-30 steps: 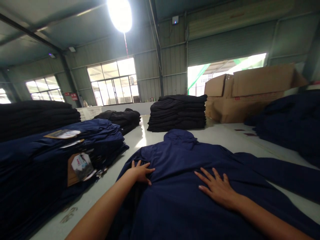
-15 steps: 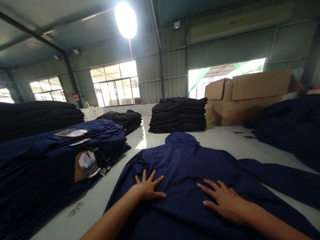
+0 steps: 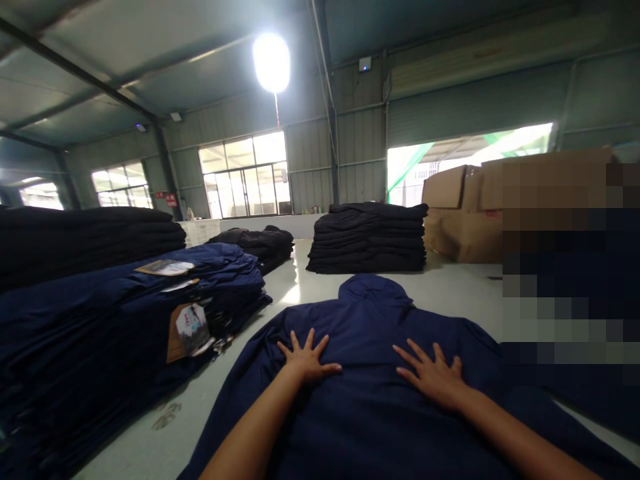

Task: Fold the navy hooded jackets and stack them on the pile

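A navy blue hooded jacket (image 3: pixel 360 413) lies spread on the pale table (image 3: pixel 293 293), back side up, its hood pointing away from me. My left hand (image 3: pixel 306 357) rests flat on the left part of its back with fingers spread. On the right part of the back lies my right hand (image 3: pixel 433 373), also flat, fingers apart. Neither hand grips the cloth. Faint creases run across the fabric between them. The lower end of the jacket passes out of view, and its right sleeve is partly hidden by a pixelated patch.
Folded navy jackets with hang tags (image 3: pixel 190 330) form a pile (image 3: pixel 100 333) at left, black garments (image 3: pixel 90 237) behind it. Beyond the hood stands a stack of black garments (image 3: pixel 367 240); a smaller black pile (image 3: pixel 260 245) is left of it. Cardboard boxes (image 3: pixel 460 227) sit at back right.
Both hands have moved a little up the jacket's back toward the hood, still flat with fingers spread. The camera view has shifted slightly, and a pixelated patch now covers the right side.
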The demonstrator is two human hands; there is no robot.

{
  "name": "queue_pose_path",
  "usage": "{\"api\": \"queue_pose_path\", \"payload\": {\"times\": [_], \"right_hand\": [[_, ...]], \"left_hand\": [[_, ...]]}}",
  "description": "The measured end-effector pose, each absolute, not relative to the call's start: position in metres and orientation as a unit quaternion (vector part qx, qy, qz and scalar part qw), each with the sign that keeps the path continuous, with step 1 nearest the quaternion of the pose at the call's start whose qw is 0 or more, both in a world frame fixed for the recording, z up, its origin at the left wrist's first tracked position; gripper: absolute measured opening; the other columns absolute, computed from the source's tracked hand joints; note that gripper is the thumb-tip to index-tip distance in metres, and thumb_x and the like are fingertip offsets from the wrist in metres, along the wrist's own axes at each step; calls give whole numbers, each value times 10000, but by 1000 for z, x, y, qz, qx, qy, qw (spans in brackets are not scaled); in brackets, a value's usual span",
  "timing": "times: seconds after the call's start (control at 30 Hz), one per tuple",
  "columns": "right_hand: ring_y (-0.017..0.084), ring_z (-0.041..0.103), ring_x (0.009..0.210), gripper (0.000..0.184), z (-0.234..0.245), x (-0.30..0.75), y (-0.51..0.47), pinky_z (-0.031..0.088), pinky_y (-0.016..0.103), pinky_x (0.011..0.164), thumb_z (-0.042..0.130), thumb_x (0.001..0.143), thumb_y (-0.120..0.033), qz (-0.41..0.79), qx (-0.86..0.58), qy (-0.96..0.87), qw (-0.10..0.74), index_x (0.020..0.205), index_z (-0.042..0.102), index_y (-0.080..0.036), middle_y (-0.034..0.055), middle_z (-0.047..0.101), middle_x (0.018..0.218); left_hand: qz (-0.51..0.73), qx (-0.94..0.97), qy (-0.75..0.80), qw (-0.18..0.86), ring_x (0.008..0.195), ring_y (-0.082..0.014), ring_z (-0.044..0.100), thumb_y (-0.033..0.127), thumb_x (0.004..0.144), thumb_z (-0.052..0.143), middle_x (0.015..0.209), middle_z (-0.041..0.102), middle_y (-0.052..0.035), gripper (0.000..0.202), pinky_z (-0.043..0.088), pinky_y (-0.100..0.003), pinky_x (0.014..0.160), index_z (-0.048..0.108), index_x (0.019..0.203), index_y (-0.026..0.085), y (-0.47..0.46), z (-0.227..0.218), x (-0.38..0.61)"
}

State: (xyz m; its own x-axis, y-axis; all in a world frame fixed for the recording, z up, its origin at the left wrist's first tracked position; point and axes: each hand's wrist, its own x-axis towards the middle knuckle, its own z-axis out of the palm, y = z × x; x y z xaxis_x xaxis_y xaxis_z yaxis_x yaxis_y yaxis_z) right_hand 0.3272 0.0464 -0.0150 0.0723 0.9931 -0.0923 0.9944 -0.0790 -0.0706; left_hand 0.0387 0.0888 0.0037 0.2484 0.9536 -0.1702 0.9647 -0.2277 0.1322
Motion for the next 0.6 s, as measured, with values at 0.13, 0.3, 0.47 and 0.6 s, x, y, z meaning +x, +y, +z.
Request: {"api": "queue_pose_path", "payload": {"times": [0.13, 0.3, 0.47, 0.6], "right_hand": [[459, 84, 1329, 643, -25, 329, 41, 115, 701, 974, 190, 768, -718, -44, 736, 675, 10, 1369, 199, -489, -77, 140, 1518], [451, 125, 1326, 636, -24, 325, 24, 143, 705, 965, 229, 764, -706, -35, 739, 672, 12, 1361, 223, -487, -72, 178, 1509], [451, 143, 1323, 628, -27, 321, 3, 143, 711, 965, 254, 757, -705, -34, 741, 671, 0, 1349, 248, -494, -70, 194, 1503], [451, 132, 1325, 619, -22, 313, -17, 135, 705, 969, 268, 763, -688, -52, 746, 664, 6, 1350, 239, -494, -65, 175, 1505]], "left_hand": [[-20, 783, 610, 119, 1273, -536, -126, 879, 614, 252, 1524, -31, 21, 904, -130, -777, 845, 105, 1399, 455, 83, -5, 30], [-30, 794, 591, 137, 1269, -537, -139, 880, 608, 260, 1519, -73, 23, 927, -130, -779, 842, 75, 1405, 447, 66, 1, 25], [-32, 797, 590, 127, 1271, -535, -140, 891, 593, 244, 1516, -91, 30, 957, -120, -777, 858, 66, 1412, 430, 42, 3, 20], [-35, 798, 588, 130, 1276, -530, -132, 890, 597, 243, 1517, -88, 22, 961, -112, -774, 868, 63, 1416, 421, 23, 6, 16]]}}
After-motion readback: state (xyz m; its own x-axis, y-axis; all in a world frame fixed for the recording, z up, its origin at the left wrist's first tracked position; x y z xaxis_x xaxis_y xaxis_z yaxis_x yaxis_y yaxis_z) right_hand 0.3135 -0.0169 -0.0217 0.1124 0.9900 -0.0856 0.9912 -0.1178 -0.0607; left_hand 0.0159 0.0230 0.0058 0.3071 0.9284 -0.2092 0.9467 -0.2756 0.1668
